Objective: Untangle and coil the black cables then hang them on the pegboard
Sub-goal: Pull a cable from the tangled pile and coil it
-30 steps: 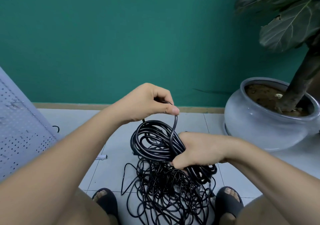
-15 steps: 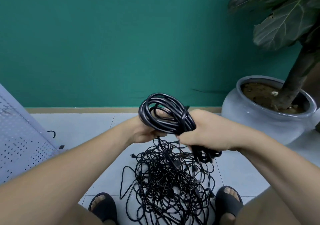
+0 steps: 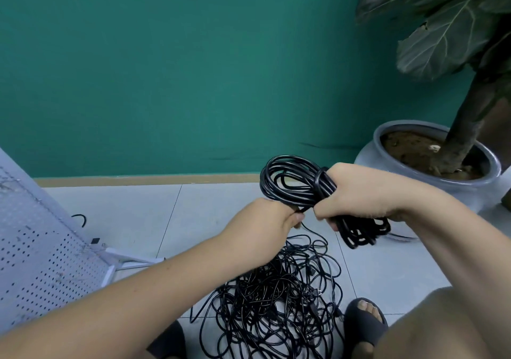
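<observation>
1. The coiled cable [image 3: 320,184] is held in the air at about 2 o'clock from the frame centre, against the green wall [image 3: 193,68] and above the tiled floor [image 3: 138,215].
2. The right hand [image 3: 356,192] is closed tightly round the middle of the coiled cable. One loop stands out at 10 o'clock from the fist and a second loop hangs at 5 o'clock.
3. The left hand [image 3: 273,220] is positioned at 8 o'clock from the right hand, just beside it. Its fingers are curled, and a strand of the coiled cable is pinched between thumb and finger.
4. The tangled cables [image 3: 265,298] are left in a loose heap on the floor, at 6 o'clock from both hands and between the two feet. A dark sandal [image 3: 362,328] lies at 3 o'clock from the heap.
5. The pegboard [image 3: 36,248] is located at 9 o'clock from the heap, well apart, on a white stand.
6. A grey plant pot [image 3: 456,190] is set at 2 o'clock from the right hand.
</observation>
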A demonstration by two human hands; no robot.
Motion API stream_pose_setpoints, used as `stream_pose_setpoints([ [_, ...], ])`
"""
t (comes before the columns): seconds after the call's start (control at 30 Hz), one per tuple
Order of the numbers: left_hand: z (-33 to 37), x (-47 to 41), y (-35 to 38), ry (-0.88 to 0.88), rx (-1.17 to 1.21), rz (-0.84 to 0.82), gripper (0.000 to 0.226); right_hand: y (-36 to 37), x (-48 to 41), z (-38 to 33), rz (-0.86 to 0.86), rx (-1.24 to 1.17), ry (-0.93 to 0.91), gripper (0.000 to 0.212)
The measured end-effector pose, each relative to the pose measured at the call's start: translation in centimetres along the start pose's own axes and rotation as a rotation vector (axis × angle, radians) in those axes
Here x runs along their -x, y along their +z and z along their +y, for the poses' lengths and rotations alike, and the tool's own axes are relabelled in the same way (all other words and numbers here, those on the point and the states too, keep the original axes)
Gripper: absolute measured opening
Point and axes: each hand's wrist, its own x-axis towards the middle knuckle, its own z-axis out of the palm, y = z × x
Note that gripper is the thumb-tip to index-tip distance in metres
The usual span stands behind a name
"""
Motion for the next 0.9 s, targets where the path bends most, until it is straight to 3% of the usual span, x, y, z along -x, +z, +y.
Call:
stream_pose_setpoints([
  [0.13,0.3,0.4,0.3,-0.074,-0.087,-0.044,0.043,0.3,-0.2,0.2,0.025,0.072,0.056,0.012],
  [0.3,0.4,0.6,0.7,-0.142,-0.080,-0.085,0.044,1.6,-0.1,-0.1,0.068,0.297,0.073,0.029],
  [0.47,-0.2,0.7,0.0,-0.157,-0.133,0.003,0.038,1.2,0.1,0.6,0.100,0.310,0.089,0.029],
  [0.57,-0.3,0.7,-0.1,-0.110,-0.225,0.036,0.039,1.4,-0.7,1.1,0.174,0.315,0.084,0.030],
  [0.7,1.1,1.0,1.0,-0.040,-0.200,-0.043,0.039,2.5,-2.6,1.3,0.324,0.218,0.035,0.031],
  [0.9,1.9,1.5,0.2,0.047,-0.349,-0.087,0.038,2.5,-3.8,2.2,0.324,0.315,0.053,0.025],
])
